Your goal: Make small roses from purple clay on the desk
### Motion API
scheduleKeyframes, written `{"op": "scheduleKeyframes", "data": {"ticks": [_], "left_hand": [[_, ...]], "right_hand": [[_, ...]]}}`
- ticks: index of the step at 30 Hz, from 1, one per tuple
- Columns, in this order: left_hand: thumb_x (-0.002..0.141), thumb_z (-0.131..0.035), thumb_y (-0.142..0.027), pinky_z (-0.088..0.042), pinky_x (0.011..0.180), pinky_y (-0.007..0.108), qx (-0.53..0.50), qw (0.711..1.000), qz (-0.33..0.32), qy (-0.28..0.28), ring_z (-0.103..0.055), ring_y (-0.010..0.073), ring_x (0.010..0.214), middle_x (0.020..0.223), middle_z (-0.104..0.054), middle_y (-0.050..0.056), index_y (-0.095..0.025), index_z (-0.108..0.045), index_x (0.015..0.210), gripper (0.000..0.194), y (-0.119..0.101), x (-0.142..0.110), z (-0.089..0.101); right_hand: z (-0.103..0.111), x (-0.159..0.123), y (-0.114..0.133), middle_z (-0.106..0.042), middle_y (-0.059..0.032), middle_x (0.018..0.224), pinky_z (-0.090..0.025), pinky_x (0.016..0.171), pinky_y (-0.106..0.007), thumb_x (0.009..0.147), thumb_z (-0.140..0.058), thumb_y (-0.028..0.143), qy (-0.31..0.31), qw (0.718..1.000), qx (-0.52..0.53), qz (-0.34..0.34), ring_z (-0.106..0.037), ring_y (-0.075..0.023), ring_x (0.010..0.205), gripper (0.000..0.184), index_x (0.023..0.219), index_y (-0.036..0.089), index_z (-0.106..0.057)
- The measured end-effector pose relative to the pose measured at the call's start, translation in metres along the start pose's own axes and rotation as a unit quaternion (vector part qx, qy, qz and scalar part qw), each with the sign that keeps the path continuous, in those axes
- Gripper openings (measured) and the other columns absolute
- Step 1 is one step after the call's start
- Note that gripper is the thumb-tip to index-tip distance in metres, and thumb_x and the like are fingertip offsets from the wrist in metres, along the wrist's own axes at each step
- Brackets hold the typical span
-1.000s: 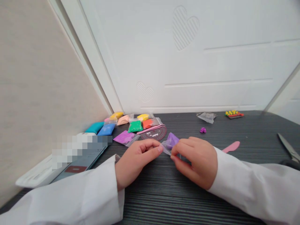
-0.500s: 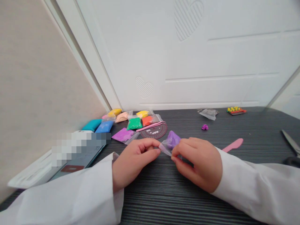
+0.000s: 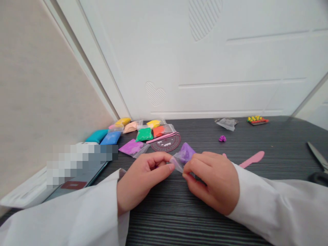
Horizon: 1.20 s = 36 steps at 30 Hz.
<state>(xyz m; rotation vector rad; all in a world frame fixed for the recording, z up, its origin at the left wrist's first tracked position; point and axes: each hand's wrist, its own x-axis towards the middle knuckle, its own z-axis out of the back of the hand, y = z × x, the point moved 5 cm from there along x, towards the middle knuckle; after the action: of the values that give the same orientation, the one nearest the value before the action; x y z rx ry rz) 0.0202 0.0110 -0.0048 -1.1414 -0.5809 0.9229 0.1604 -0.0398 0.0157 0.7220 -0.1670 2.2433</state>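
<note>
A small clear bag of purple clay (image 3: 186, 153) is held between my two hands over the dark table. My left hand (image 3: 147, 176) pinches the bag's clear edge between thumb and forefinger. With bent fingers, my right hand (image 3: 211, 181) grips the bag's near right side and hides part of it. Beyond the right hand lies a small crumpled lump of purple clay (image 3: 222, 138). A pink plastic knife (image 3: 253, 159) rests on the table by my right sleeve.
Several bags of coloured clay, among them a green bag (image 3: 144, 134) and a magenta bag (image 3: 132, 147), lie at the back left. Near them is a dark protractor-like disc (image 3: 166, 142). A phone (image 3: 84, 177) lies left, scissors (image 3: 317, 157) right. A yellow-and-red clay piece (image 3: 257, 120) sits at the back.
The view has shifted slightly, so most things appear a little further left. Both hands keep their grip on the bag, with almost no change in pose.
</note>
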Motion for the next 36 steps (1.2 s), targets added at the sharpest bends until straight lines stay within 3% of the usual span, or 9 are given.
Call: {"op": "scheduleKeyframes", "data": {"ticks": [5, 10, 18, 23, 36], "left_hand": [[0.077, -0.055, -0.036, -0.023, 0.048, 0.022, 0.042, 0.999, 0.028, -0.004, -0.031, 0.008, 0.051, 0.056, -0.043, -0.005, -0.015, -0.061, 0.079, 0.022, -0.004, 0.002, -0.002], [0.08, -0.05, -0.033, -0.023, 0.044, 0.022, 0.061, 0.998, 0.022, -0.024, -0.029, 0.0077, 0.047, 0.05, -0.036, -0.007, -0.016, -0.053, 0.062, 0.025, -0.012, 0.003, -0.005], [0.084, -0.047, -0.034, -0.028, 0.05, 0.022, 0.122, 0.992, -0.016, -0.034, -0.035, 0.009, 0.053, 0.055, -0.04, -0.005, -0.016, -0.055, 0.064, 0.028, -0.017, -0.002, -0.012], [0.086, -0.043, -0.036, -0.035, 0.063, 0.024, 0.166, 0.985, -0.03, -0.028, -0.046, 0.0132, 0.067, 0.067, -0.052, -0.002, -0.016, -0.056, 0.07, 0.029, -0.016, -0.003, -0.016], [0.086, -0.043, -0.038, -0.038, 0.068, 0.024, 0.179, 0.983, -0.04, -0.029, -0.052, 0.015, 0.073, 0.072, -0.058, -0.002, -0.018, -0.056, 0.071, 0.029, -0.017, -0.006, -0.016]], "right_hand": [[-0.004, 0.001, 0.003, -0.055, 0.0004, 0.067, -0.03, 0.057, -0.031, 0.084, -0.044, 0.017, -0.013, 0.999, -0.026, 0.038, -0.044, -0.0143, 0.058, 0.016, 0.076, 0.017, -0.057], [-0.008, 0.002, 0.002, -0.056, -0.0007, 0.066, -0.03, 0.057, -0.032, 0.083, -0.044, 0.014, -0.013, 0.998, -0.039, 0.05, -0.046, -0.0155, 0.058, 0.016, 0.076, 0.017, -0.058], [-0.001, 0.003, -0.009, -0.064, -0.0014, 0.08, -0.036, 0.059, -0.031, 0.085, -0.048, 0.031, -0.007, 0.999, -0.015, -0.042, -0.056, -0.0175, 0.068, 0.02, 0.09, 0.017, -0.061], [-0.002, 0.005, -0.006, -0.065, -0.0019, 0.076, -0.035, 0.059, -0.032, 0.084, -0.046, 0.028, -0.002, 0.999, -0.018, -0.036, -0.054, -0.0171, 0.064, 0.02, 0.085, 0.017, -0.063], [-0.001, 0.004, -0.009, -0.066, -0.0029, 0.084, -0.042, 0.069, -0.028, 0.085, -0.044, 0.027, 0.028, 0.996, 0.039, -0.075, -0.06, -0.0164, 0.075, 0.022, 0.092, 0.017, -0.062]]}}
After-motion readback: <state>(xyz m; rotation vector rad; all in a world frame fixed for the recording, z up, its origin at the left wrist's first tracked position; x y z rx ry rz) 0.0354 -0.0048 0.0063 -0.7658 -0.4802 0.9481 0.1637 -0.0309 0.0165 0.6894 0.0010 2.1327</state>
